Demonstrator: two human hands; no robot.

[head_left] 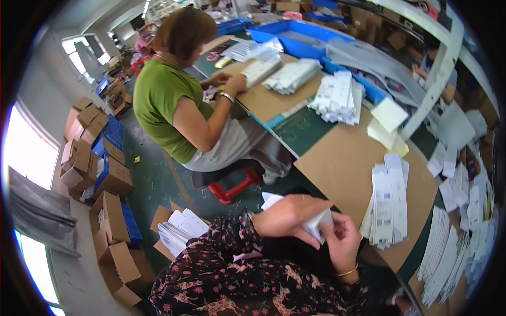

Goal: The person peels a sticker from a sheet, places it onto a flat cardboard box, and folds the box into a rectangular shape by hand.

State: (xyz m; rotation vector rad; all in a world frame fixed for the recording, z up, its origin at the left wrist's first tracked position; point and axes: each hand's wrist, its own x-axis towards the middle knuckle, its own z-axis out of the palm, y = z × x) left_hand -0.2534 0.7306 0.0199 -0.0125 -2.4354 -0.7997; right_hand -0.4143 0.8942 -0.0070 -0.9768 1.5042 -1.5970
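Note:
Over my lap, at the table's near edge, I hold a small white paper carton between both hands. My left hand wraps around it from the left, palm down, with a white flap sticking out behind the wrist. My right hand pinches the carton's right end with thumb and fingers. Much of the carton is hidden by my fingers. Just right of my hands, a stack of flat white printed cartons lies on a brown cardboard sheet.
To my left sits a co-worker in a green top, handling items at the same table. More carton stacks and a blue tray stand beyond. An open box of white cartons is on the floor. A white post rises at right.

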